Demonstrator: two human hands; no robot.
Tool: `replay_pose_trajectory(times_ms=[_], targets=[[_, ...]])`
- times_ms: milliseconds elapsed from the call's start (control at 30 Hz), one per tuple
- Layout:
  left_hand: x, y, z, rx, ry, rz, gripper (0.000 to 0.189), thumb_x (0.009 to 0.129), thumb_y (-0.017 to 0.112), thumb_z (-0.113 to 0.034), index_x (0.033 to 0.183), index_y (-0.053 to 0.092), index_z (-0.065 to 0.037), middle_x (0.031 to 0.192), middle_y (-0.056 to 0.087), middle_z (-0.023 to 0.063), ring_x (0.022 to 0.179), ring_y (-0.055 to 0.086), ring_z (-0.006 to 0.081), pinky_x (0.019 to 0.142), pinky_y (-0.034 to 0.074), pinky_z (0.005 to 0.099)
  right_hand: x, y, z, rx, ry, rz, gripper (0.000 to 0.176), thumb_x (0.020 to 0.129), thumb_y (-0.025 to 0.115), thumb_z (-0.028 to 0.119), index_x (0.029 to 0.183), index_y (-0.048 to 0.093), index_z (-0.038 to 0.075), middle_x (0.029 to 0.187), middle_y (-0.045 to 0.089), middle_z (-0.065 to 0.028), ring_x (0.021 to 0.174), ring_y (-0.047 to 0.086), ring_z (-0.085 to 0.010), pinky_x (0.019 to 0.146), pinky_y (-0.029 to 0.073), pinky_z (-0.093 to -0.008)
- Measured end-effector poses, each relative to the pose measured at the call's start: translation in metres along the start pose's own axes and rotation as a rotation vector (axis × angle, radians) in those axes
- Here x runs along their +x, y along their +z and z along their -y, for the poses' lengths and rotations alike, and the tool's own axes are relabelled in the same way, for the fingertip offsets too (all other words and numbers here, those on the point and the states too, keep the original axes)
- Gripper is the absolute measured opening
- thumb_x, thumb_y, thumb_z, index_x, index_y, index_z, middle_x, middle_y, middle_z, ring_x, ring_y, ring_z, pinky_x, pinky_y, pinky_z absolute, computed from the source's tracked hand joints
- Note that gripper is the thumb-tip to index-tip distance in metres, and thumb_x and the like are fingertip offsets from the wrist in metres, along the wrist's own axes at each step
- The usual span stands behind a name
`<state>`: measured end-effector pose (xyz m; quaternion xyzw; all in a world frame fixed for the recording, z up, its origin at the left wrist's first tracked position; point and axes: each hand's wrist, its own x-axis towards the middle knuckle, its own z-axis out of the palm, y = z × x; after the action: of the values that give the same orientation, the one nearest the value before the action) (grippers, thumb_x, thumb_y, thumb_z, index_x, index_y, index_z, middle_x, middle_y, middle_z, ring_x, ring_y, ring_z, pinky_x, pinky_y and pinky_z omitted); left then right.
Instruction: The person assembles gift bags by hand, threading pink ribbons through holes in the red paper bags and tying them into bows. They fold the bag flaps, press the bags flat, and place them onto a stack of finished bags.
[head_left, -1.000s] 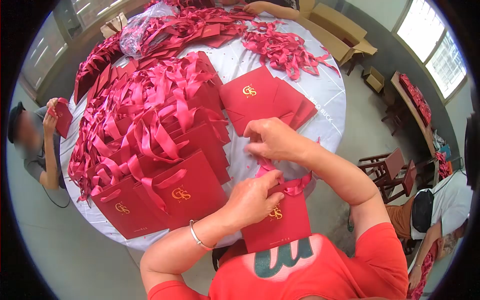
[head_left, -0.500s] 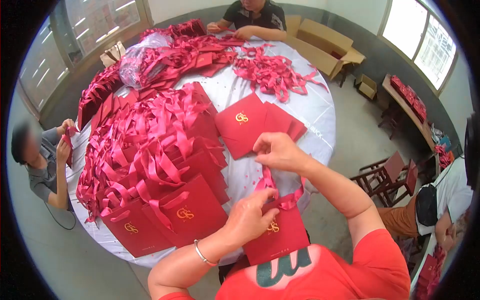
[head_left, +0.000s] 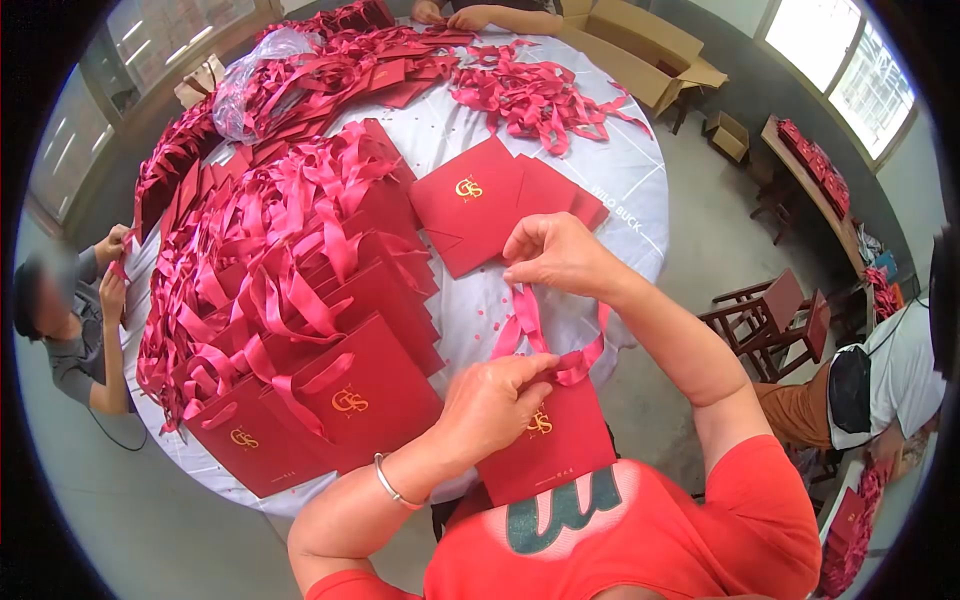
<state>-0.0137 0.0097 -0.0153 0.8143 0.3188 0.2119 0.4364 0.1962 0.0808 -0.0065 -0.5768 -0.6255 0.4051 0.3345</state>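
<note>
A small red paper gift bag [head_left: 550, 455] with a gold emblem rests against my red shirt at the table's near edge. Pink ribbon [head_left: 528, 318] loops up from its top. My left hand [head_left: 495, 400] is closed at the bag's upper edge, its thumb and fingers pinching the ribbon there and partly covering the emblem. Higher up, my right hand [head_left: 560, 255] pinches an end of the ribbon between thumb and fingertips. Just beyond my right hand lie flat red bags [head_left: 470, 215]. To the left stand rows of red bags [head_left: 385, 390] with ribbon handles.
Loose pink ribbons [head_left: 540, 100] lie on the white-covered round table [head_left: 630, 180]. Plastic wrap [head_left: 240, 95] sits on the far-left bags. One person works at left, another across the table, a third at right. An open carton [head_left: 640, 50] and chairs [head_left: 770, 315] stand beyond.
The camera view has shifted, so the table and bags appear higher. My right hand has drawn the ribbon end upward. My left hand has closed its fingers on the ribbon at the bag's top.
</note>
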Motion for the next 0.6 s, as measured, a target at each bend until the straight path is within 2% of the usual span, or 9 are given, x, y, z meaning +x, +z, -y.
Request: replay_pose_trajectory(times_ms=[233,300,600], targets=[[0.001,-0.003,-0.006,0.051,-0.064,0.036,0.029,0.087,0.068,-0.017,0.115,0.069,-0.011,0.100,0.071,0.0141,0.090,0.068,0.0307,0.077,0.053,0.0390,0.001,-0.004,-0.007,0.112,0.036,0.050,0.016,0.084,0.067,-0.001,0.099,0.066,-0.002,0.089,0.069,-0.0046,0.080,0.063,-0.0083,0.071,0.052,-0.0237],[0.001,-0.003,-0.005,0.034,-0.064,0.032,0.029,0.087,0.069,-0.017,0.115,0.069,-0.011,0.100,0.071,0.0144,0.090,0.068,0.0313,0.077,0.053,0.0394,0.001,-0.002,-0.014,0.029,-0.066,0.050,0.016,0.085,0.065,0.000,0.101,0.065,-0.003,0.091,0.068,-0.0048,0.082,0.063,-0.0088,0.072,0.052,-0.0248],[0.002,-0.004,-0.005,0.046,-0.080,0.067,0.029,0.087,0.068,-0.017,0.115,0.069,-0.011,0.099,0.071,0.0148,0.090,0.068,0.0302,0.078,0.053,0.0388,-0.002,0.013,-0.004,-0.255,-0.089,-0.104,0.018,0.084,0.064,-0.002,0.101,0.064,-0.004,0.089,0.069,-0.0083,0.082,0.065,-0.0111,0.074,0.053,-0.0259]])
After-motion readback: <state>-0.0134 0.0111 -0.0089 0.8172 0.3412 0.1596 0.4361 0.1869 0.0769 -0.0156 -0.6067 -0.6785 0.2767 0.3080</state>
